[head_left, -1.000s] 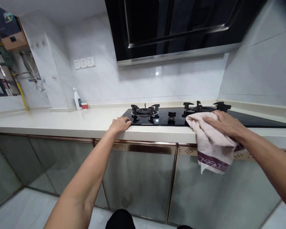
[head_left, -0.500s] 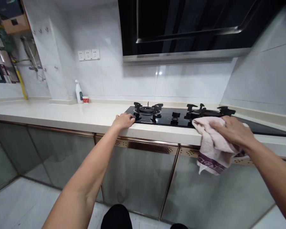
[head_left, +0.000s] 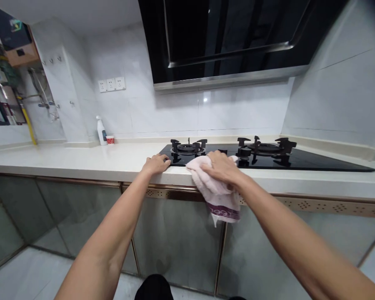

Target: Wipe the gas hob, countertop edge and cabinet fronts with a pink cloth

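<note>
A pale pink towel [head_left: 211, 187] with a purple lettered band is bunched under my right hand [head_left: 221, 167], whose fingers grip it. The towel presses on the front edge of the black gas stove [head_left: 309, 160], and its lower end hangs over the counter front. My left hand [head_left: 156, 164] rests with fingers stretched out on the white counter [head_left: 125, 160], its fingertips at the stove's front left corner. Behind the hands stand the left burner [head_left: 187, 148] and the right burner [head_left: 265, 148]. The towel and right hand partly hide a knob between them.
A white spray bottle [head_left: 101, 131] and a small red and white cup [head_left: 110, 140] stand against the back wall. Overhead hangs a black range hood [head_left: 228, 37]. Grey cabinet doors [head_left: 175, 237] line the front below the counter.
My right hand has slid left with the towel along the stove's front edge, from near the right burner to between the burners. My left hand stays put. The view has shifted slightly.
</note>
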The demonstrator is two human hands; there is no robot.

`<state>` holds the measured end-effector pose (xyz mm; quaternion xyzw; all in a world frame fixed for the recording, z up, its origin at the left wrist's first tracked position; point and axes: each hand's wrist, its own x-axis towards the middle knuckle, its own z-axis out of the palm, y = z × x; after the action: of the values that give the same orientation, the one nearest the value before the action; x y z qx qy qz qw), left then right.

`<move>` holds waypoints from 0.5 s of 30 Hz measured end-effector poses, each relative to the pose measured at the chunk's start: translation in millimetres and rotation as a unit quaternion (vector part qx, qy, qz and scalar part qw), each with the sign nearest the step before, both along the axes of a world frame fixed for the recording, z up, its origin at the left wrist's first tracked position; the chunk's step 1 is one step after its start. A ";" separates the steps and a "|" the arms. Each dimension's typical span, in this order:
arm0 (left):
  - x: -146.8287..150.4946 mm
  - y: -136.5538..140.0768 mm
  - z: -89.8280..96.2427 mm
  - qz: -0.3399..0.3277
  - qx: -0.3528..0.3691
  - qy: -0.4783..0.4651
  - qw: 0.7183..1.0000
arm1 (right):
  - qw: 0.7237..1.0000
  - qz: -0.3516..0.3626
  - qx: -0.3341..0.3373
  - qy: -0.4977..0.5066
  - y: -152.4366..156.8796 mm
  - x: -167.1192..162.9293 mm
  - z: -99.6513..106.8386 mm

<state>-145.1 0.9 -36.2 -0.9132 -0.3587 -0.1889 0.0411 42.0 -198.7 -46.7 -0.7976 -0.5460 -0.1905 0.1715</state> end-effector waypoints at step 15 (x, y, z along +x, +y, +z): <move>0.0 9.1 -3.1 -0.004 0.003 -0.003 1.000 | 0.999 0.038 0.003 0.011 -20.2 43.9 -5.5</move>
<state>-145.0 10.0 -39.3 -0.9137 -0.3550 -0.1932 0.0419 85.9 -218.8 -52.2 -0.7775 -0.5736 -0.1773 0.1872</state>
